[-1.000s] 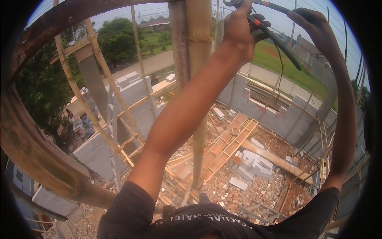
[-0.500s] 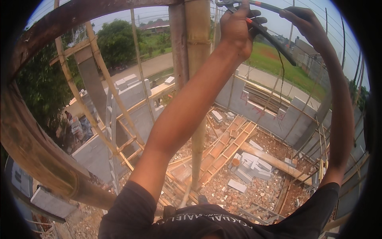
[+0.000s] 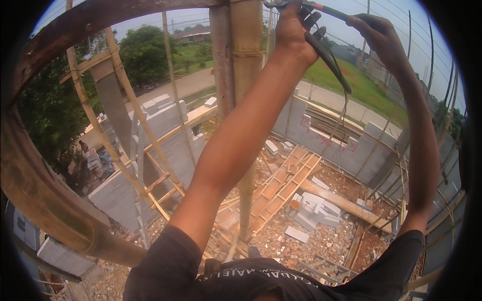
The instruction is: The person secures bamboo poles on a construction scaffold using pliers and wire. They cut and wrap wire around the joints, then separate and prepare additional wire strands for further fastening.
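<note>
Both hands are raised near the top edge, by a bamboo post point(image 3: 247, 55). My left hand point(image 3: 295, 36) is closed around a long-handled cutter, like bolt cutters point(image 3: 329, 60), near its metal head. One black handle with an orange band slants down from this hand. My right hand point(image 3: 375, 31) grips the end of the other handle, and the two handles are spread wide. The metal jaws are partly cut off by the top edge, so what lies between them is hidden. A thin dark wire point(image 3: 344, 110) dangles below the lower handle.
I am high above rubble-strewn ground. A rusty beam point(image 3: 125, 14) and a thick bamboo pole point(image 3: 65, 215) curve along the left. Below are a wooden plank ramp point(image 3: 283, 185), a pile of pale blocks point(image 3: 316, 208) and a grey block wall point(image 3: 366, 155). Thin upright rods stand at right.
Both hands and the cutter have shifted slightly left. The lower handle hangs more steeply, with its end lower and further left. The view has turned a little.
</note>
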The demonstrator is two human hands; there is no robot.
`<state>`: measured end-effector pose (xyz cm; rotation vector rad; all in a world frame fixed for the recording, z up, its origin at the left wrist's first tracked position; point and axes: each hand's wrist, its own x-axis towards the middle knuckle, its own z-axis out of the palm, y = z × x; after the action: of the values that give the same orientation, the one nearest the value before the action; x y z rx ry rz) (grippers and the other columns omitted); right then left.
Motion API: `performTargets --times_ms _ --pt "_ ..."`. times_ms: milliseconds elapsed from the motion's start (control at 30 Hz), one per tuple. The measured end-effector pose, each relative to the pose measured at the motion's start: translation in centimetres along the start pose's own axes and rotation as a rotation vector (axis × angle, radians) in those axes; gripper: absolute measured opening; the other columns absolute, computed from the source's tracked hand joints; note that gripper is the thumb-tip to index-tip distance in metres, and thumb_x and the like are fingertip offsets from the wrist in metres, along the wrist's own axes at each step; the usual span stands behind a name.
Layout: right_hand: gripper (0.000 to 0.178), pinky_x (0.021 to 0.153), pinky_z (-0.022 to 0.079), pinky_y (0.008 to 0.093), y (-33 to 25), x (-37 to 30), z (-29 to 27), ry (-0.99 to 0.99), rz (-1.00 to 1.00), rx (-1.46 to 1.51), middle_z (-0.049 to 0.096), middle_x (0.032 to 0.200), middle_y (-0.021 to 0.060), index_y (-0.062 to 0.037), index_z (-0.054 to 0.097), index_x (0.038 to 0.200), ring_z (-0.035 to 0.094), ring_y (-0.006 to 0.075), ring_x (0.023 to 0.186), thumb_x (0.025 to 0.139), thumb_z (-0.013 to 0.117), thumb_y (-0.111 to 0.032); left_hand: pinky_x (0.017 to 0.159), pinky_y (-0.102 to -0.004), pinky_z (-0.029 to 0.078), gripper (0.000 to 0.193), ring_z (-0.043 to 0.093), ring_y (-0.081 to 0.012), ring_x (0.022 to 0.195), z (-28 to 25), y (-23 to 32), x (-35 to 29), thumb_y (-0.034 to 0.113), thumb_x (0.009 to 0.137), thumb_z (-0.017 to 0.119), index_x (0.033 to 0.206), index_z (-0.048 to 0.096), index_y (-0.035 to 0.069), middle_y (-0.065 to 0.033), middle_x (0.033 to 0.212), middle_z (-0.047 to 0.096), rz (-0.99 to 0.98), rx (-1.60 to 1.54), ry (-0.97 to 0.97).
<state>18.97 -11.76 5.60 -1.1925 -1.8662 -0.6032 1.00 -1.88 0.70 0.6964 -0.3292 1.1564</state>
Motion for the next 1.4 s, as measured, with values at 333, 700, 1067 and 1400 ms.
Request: performTargets --times_ms 333,700,1067,1400 --pt "0.036 0.053 0.034 0.0229 -3.8 -4.3 2.5 -0.107 0.177 0.387 0.047 0.071 -0.0026 -0.0026 0.063 0.102 0.043 0.0069 0.059 0.100 0.054 -0.037 0.070 -0.0410 0.050 0.030 0.056 -0.0242 0.076 -1.8 -0.5 4.1 0.034 0.102 0.039 0.095 0.055 0.009 -0.0085 0.082 0.055 -0.115 -0.217 -0.463" --pt "0.051 0.072 0.060 0.0446 -7.6 -3.8 2.3 -0.608 0.671 0.831 0.066 0.086 0.0152 0.0049 0.059 0.106 0.069 0.0236 0.076 0.087 0.058 -0.042 0.069 -0.0453 0.051 0.042 0.056 -0.0276 0.078 -0.6 0.5 0.7 0.043 0.103 0.034 0.106 0.052 0.006 -0.0120 0.086 0.056 -0.193 -0.029 -0.243" --pt "0.032 0.050 0.040 0.0266 -8.5 -4.5 7.0 -0.583 0.671 0.966 0.052 0.066 -0.0030 -0.0100 0.056 0.080 0.049 0.0082 0.055 0.081 0.075 -0.036 0.064 -0.0463 0.051 0.038 0.054 -0.0274 0.071 -1.6 1.7 0.2 0.040 0.103 0.036 0.100 0.052 0.005 -0.0110 0.080 0.053 -0.282 0.071 -0.223" --pt "0.027 0.047 0.034 0.0256 -8.9 -4.9 8.9 -0.533 0.660 0.940 0.042 0.060 -0.0047 -0.0129 0.054 0.076 0.042 0.0075 0.050 0.082 0.078 -0.024 0.057 -0.0412 0.051 0.030 0.052 -0.0233 0.062 -2.0 2.4 0.4 0.033 0.103 0.042 0.092 0.053 0.008 -0.0068 0.071 0.050 -0.222 0.170 -0.274"
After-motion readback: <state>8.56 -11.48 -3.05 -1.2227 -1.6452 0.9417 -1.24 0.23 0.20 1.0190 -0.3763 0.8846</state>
